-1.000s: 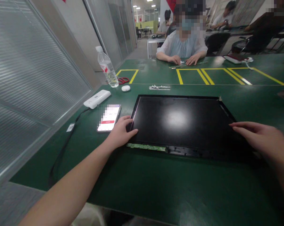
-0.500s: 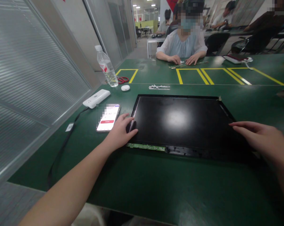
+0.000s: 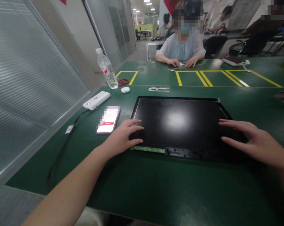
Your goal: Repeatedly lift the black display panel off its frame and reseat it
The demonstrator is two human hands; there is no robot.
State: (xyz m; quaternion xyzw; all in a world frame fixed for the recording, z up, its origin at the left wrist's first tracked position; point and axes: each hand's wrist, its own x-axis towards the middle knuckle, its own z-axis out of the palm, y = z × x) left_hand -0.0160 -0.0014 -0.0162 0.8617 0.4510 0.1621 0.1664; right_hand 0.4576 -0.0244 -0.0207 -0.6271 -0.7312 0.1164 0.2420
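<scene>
Both hands are flat with fingers spread, gripping nothing. The left hand [image 3: 123,138] rests on the panel's near left corner, the right hand [image 3: 255,142] on its near right. The panel [image 3: 179,122] lies flat mid-counter [image 3: 156,188], its long axis parallel to the near edge and its circuit strip [image 3: 148,148] facing that edge.

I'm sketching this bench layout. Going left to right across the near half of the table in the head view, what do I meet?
Black cable → phone → left hand → black screen panel → right hand.
</scene>
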